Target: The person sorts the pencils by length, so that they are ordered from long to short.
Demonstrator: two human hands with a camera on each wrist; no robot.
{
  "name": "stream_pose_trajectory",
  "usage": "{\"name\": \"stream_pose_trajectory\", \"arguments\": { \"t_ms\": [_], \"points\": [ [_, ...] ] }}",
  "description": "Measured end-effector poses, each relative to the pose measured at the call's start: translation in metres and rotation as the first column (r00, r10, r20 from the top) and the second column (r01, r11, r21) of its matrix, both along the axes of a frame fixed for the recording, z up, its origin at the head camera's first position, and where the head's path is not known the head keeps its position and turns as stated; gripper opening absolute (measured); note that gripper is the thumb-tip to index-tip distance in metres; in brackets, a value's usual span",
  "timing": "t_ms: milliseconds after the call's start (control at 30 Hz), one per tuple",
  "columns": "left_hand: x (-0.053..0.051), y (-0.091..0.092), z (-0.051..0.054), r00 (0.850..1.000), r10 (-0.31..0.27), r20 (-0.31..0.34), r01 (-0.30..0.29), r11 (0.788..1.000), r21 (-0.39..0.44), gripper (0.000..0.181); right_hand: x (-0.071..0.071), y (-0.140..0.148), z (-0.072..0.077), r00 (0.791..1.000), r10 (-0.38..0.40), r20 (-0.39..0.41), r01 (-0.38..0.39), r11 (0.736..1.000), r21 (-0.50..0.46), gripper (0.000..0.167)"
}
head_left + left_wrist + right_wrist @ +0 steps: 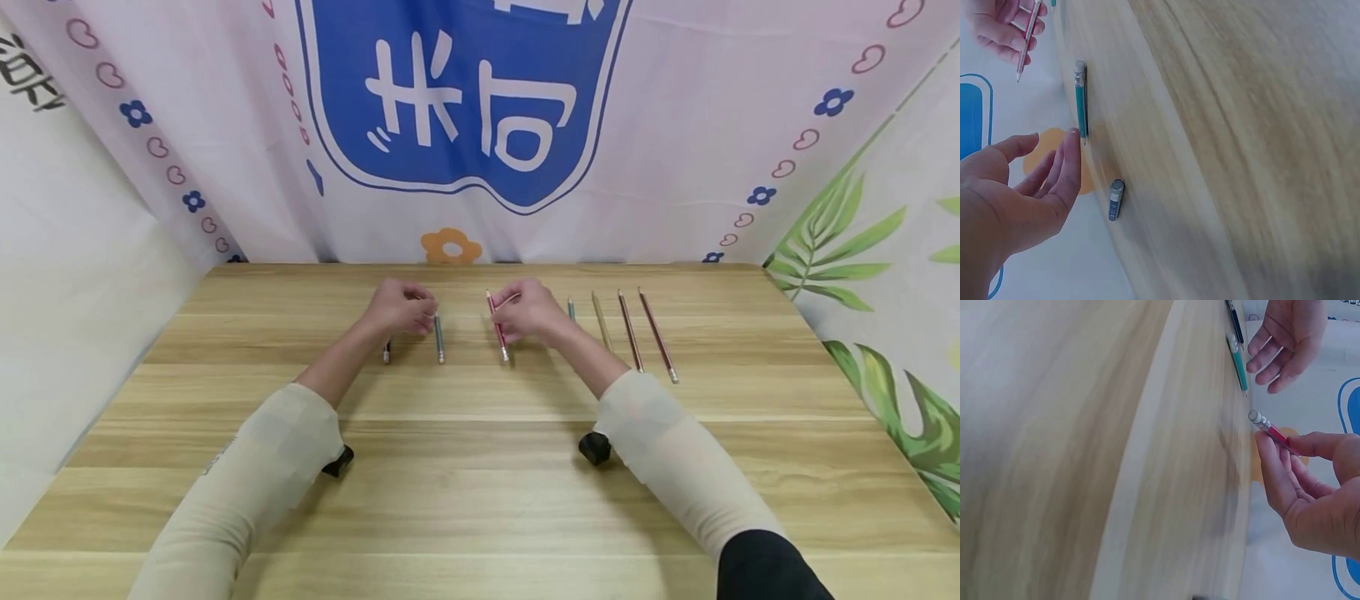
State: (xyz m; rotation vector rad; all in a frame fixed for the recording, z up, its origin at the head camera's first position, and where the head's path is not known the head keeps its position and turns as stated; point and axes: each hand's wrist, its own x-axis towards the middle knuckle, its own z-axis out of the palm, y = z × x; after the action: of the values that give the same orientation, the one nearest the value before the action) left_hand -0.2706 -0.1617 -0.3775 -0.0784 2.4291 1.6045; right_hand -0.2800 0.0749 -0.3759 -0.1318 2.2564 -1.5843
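Note:
Between the thumb and fingers of my right hand [528, 312] is a pink-red pencil [497, 327], its white eraser end pointing toward me. In the right wrist view this pencil [1275, 433] is held above the tabletop. My left hand [402, 307] hovers by a teal pencil [440, 342], and the left wrist view shows its thumb apart from loosely bent fingers, holding nothing. That teal pencil [1081, 103] lies on the table close to the fingertips. A dark pencil [387, 354] lies left of it, partly hidden by the left hand in the head view.
Right of the right hand lie another teal pencil [571, 309], a yellowish pencil [602, 321] and two dark red pencils [631, 332], spaced in a row. The wooden table [465, 483] ends at a printed curtain [247, 167]. Black objects [595, 448] show at both cuffs.

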Motion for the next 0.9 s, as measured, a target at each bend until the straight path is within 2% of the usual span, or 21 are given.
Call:
{"name": "stream_pose_trajectory", "arguments": {
  "t_ms": [267,433,733,900],
  "points": [
    [-0.005,0.001,-0.008,0.996,-0.055,-0.063,0.047,0.99,-0.131,0.028,-0.001,0.015,0.001,0.999,-0.026,-0.018,0.027,0.999,0.043,0.024],
    [-0.008,0.003,-0.011,0.996,-0.076,-0.051,0.065,0.982,-0.178,0.033,-0.001,0.026,0.002,0.999,-0.037,-0.033,0.039,0.997,0.069,0.022],
    [-0.011,0.01,-0.011,0.992,-0.113,-0.055,0.093,0.954,-0.285,0.039,-0.003,0.042,0.003,0.996,-0.071,-0.046,0.075,0.992,0.096,0.024],
    [-0.011,0.012,-0.011,0.993,-0.111,-0.035,0.095,0.946,-0.309,0.042,-0.004,0.048,0.002,0.995,-0.093,-0.019,0.095,0.99,0.103,0.026]
  ]
}}
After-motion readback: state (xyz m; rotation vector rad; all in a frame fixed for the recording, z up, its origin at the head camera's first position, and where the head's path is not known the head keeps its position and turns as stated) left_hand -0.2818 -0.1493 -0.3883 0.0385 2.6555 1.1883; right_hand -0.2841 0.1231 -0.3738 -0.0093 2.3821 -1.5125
